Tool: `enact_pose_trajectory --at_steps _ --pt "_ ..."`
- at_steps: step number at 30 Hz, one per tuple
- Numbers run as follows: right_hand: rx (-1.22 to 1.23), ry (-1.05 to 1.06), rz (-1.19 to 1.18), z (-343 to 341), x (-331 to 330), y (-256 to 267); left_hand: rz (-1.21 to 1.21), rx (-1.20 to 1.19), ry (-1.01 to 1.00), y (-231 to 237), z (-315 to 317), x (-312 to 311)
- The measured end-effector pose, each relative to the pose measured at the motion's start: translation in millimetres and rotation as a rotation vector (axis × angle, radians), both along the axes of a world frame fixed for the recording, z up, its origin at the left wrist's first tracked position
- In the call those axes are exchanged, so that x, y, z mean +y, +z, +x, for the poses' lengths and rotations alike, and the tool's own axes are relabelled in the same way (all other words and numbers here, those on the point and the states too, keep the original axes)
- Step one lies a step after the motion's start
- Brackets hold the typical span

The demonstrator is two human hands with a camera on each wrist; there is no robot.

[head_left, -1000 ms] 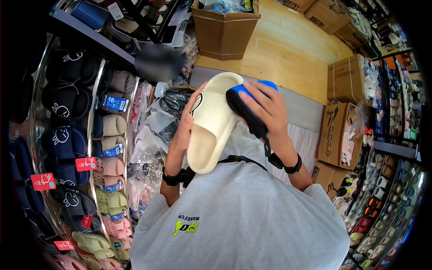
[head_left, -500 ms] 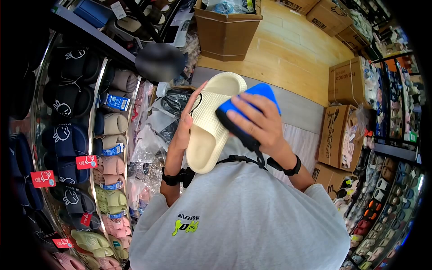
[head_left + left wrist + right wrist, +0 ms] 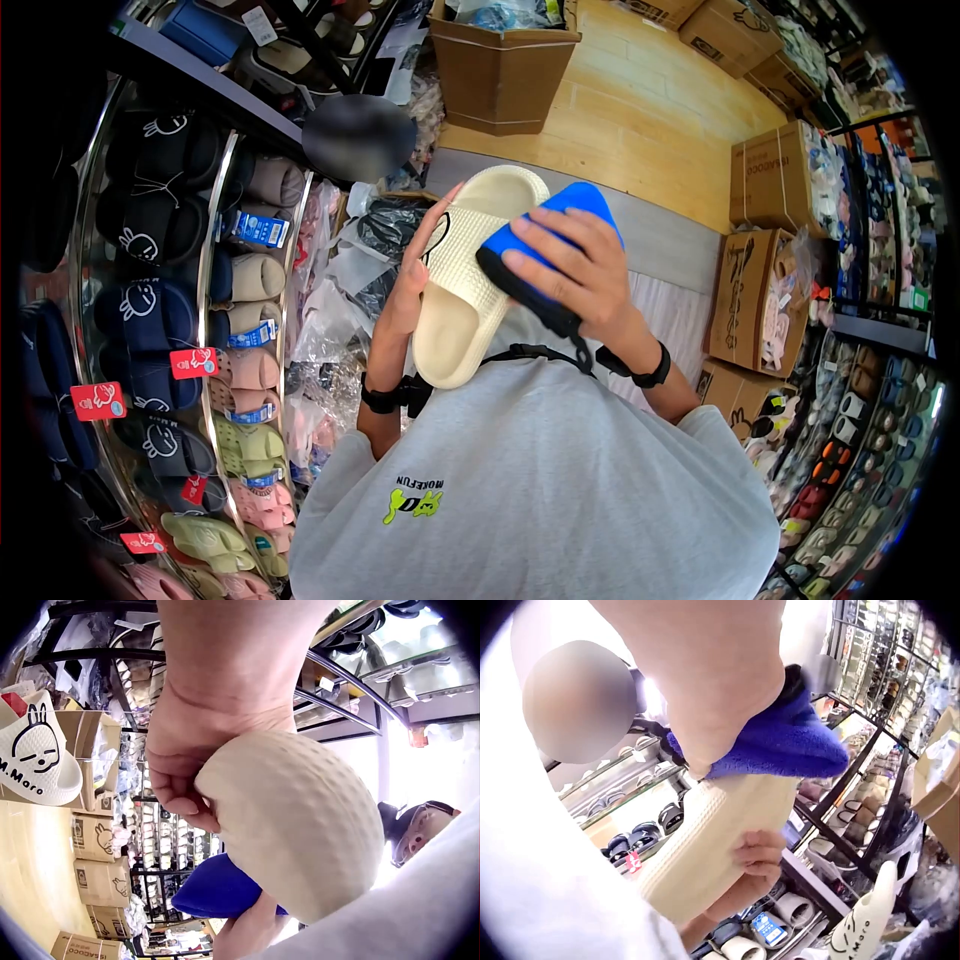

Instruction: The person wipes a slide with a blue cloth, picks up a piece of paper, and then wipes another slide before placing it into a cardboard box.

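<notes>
My left hand (image 3: 405,290) grips a cream slide sandal (image 3: 460,335) by its side, the thumb along the near edge. In the head view the slide lies tilted, its textured strap facing up and part of a black line drawing showing by the fingers. My right hand (image 3: 590,270) holds a fuzzy blue cleaning pad (image 3: 588,197) with a black band and a dangling loop, which overlaps the strap's right side. In the right wrist view the blue pad (image 3: 787,746) lies along the slide's edge. The left wrist view shows the slide's dimpled cream outer surface (image 3: 292,817).
Another pale slide with a rabbit face (image 3: 34,754) appears in the left wrist view. Racks of slippers (image 3: 150,310) stand at the left, shoe shelves (image 3: 880,440) at the right. Cardboard boxes (image 3: 750,290) and an open carton (image 3: 500,80) stand on the floor (image 3: 640,110). Plastic bags (image 3: 330,320) lie beside my left arm.
My right hand has brought the blue pad left and slightly down over the slide's strap, turning more of its blue face into view. The left hand and slide have hardly moved.
</notes>
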State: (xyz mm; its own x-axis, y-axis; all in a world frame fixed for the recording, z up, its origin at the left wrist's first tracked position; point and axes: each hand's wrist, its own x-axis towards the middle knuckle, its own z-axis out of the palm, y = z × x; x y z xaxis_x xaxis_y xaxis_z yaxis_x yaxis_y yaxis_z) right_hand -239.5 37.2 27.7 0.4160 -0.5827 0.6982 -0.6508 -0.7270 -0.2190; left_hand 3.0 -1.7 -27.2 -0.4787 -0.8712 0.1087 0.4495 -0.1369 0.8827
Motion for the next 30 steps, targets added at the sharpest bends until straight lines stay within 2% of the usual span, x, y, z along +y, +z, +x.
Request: enact_pose_trajectory --at_steps 4,6,8,10,12,14,16,18,22,24,27,28,30 --pt "-0.255 -0.132 0.128 -4.2 -12.7 -1.3 -0.060 -0.036 -0.053 -10.6 10.0 -1.8" --pt "-0.235 -0.154 0.100 -1.2 -10.8 -3.0 -0.094 -0.068 -0.032 -13.0 10.5 -2.3" --pt "-0.117 -0.103 0.015 3.2 -4.1 -3.2 -0.061 -0.051 -0.012 -8.5 5.9 2.0" --pt "-0.092 0.007 0.028 9.1 4.9 -1.7 -0.029 -0.034 0.004 -5.3 3.6 3.4" --pt "-0.012 0.031 -0.010 3.6 3.7 -2.6 -0.036 -0.020 -0.032 -5.0 4.0 1.8" --pt "-0.118 -0.028 0.028 -2.5 -7.7 -0.5 -0.035 0.002 -0.023 -6.4 3.2 3.2" --pt "-0.238 -0.132 0.092 -2.4 -13.8 -2.8 -0.107 -0.081 -0.036 -9.1 6.9 0.7" --pt "-0.175 -0.132 0.069 0.8 -10.2 1.6 -0.109 -0.092 -0.014 -9.7 4.1 2.0" --pt "-0.070 0.081 -0.023 12.4 7.5 -3.9 -0.029 -0.021 -0.012 -2.5 -3.4 2.4" --pt "-0.008 0.084 -0.061 3.6 1.9 -4.3 -0.021 -0.029 -0.007 -0.5 -2.0 2.7" --pt "-0.221 -0.094 0.024 6.5 -9.8 0.9 -0.008 -0.018 -0.004 0.8 -3.3 4.6" --pt "-0.212 -0.121 0.022 5.7 -11.1 -0.6 -0.008 -0.017 -0.005 0.5 -3.1 4.4" --pt "-0.163 -0.069 -0.028 9.5 -6.1 -1.3 -0.007 -0.018 -0.006 0.6 -3.2 4.3"
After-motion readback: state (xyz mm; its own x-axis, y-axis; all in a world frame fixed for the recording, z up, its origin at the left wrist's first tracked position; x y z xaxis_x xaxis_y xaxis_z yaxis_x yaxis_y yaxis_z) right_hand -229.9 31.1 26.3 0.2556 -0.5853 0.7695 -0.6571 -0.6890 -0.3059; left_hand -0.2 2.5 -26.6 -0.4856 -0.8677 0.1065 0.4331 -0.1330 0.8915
